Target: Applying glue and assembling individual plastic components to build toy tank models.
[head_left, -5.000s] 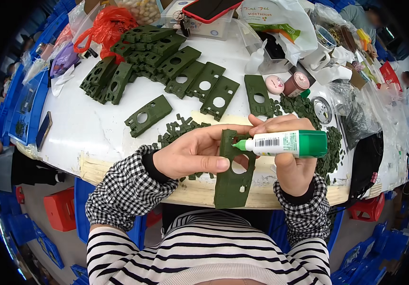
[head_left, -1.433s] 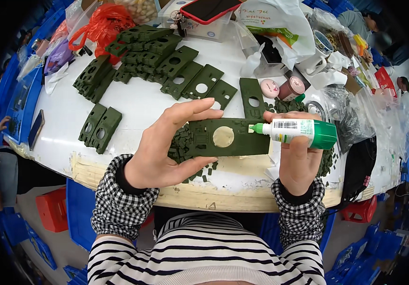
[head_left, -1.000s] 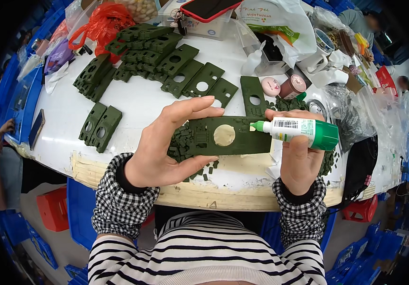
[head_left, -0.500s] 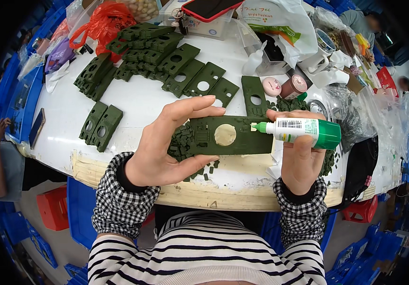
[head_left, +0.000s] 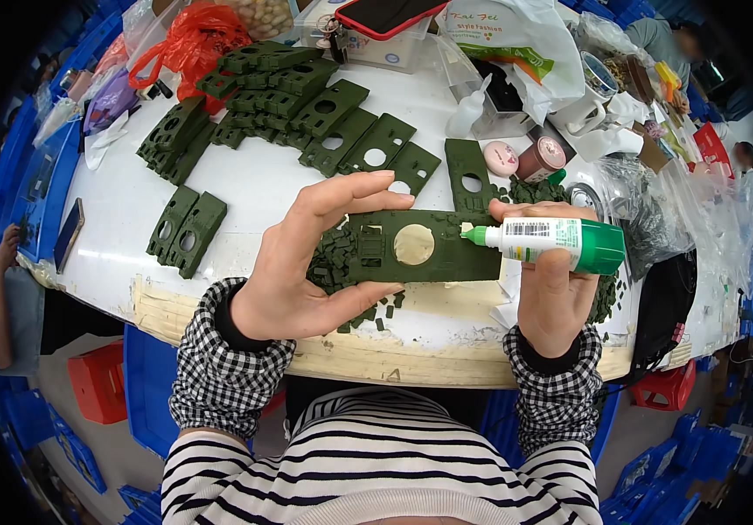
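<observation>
Here, in the head view, the white table (head_left: pixel 254 188) has a bare patch right behind the hands, but green plates (head_left: pixel 306 105) crowd its far side and bags (head_left: pixel 516 35) fill the right. Its near edge (head_left: pixel 411 359) runs just under the wrists, with taped strips along it.

The left hand (head_left: pixel 306 271) is half open, with thumb and fingers pinching the long green plate (head_left: pixel 420 248) flat above the table. The right hand (head_left: pixel 556 293) is curled around a white and green glue bottle (head_left: pixel 560 243), whose tip touches the plate's right end. Small green bits (head_left: pixel 333 262) lie under the plate. Two more plates (head_left: pixel 186 229) sit well apart on the left. Blue crates (head_left: pixel 145 385) and a red stool (head_left: pixel 97 385) stand on the floor below.
</observation>
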The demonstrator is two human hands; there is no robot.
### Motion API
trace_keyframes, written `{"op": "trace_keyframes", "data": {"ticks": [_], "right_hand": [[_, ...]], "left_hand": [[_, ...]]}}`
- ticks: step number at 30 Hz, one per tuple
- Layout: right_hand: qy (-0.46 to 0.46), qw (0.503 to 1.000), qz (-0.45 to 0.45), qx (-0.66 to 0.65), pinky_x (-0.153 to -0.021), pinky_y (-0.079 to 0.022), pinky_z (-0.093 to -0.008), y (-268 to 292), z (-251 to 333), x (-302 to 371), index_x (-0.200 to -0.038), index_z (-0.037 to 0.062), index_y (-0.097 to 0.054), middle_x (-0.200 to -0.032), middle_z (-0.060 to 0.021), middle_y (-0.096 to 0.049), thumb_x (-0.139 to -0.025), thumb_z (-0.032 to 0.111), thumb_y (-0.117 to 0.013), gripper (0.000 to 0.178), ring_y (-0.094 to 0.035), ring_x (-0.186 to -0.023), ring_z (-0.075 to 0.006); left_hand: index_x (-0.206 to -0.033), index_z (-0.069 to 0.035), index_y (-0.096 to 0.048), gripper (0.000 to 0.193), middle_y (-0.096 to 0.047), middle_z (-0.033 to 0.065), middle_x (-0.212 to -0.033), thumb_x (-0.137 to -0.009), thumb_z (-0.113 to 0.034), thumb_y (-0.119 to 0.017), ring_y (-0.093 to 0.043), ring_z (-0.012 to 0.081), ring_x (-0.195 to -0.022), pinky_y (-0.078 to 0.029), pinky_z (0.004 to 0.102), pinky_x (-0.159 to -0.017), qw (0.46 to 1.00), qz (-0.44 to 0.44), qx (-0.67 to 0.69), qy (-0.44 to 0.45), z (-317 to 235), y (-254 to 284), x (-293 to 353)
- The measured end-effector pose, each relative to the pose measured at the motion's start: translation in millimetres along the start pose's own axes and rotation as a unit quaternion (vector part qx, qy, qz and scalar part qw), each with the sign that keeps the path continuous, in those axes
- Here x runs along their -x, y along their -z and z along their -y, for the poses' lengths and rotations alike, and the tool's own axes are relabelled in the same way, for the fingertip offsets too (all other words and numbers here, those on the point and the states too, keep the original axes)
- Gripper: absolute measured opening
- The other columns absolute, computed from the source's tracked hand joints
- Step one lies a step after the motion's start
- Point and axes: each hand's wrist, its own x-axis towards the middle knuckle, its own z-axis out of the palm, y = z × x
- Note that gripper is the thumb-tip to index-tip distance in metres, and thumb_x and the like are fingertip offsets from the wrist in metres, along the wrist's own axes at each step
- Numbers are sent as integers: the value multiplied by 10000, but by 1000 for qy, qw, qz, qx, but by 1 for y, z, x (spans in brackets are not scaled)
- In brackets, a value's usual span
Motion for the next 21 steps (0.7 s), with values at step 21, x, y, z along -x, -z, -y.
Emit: {"op": "trace_keyframes", "data": {"ticks": [21], "right_hand": [[-94, 986, -11, -140, -889, -507, -445, 1, 0, 5, -1119, -3, -481, -1016, -140, -624, -886, 471, -604, 542, -645, -964, -277]], "left_hand": [[-1359, -4, -330, 741, -479, 170, -1333, -799, -242, -752, -507, 275, -1207, -421, 411, -1032, 896, -68, 402, 178, 5, -2, -1]]}}
